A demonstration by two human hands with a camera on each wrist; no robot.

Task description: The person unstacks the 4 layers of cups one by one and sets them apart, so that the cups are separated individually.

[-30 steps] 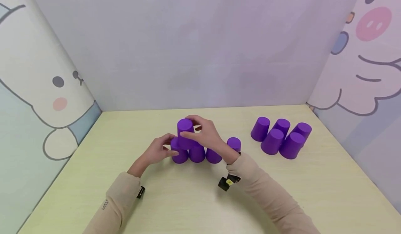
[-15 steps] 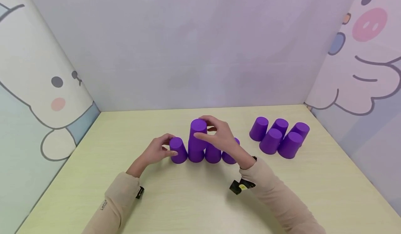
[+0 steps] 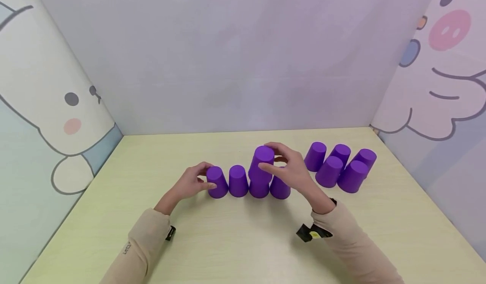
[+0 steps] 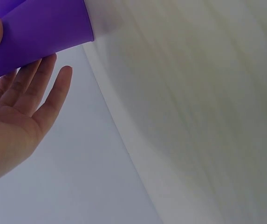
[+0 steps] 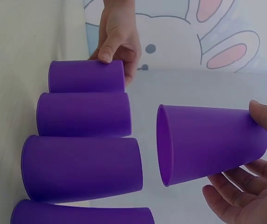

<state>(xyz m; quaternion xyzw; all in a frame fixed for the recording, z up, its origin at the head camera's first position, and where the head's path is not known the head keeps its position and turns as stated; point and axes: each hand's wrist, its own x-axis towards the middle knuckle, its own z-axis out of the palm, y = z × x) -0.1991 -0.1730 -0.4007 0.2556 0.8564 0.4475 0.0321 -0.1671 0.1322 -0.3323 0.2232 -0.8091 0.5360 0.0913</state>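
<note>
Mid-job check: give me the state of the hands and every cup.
Row of four purple cups: upside down, standing on the table
Cluster of five purple cups: upside down, untouched
Left hand: holding the row's leftmost cup
Right hand: gripping the raised purple cup
Raised purple cup: upside down, above the row, apart from it

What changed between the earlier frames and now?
Right hand moved its held cup rightward, from left end of the row to above the third cup from left. Nothing grabbed or released. Left hand on leftmost cup, row and five cups at right stayed put.
</note>
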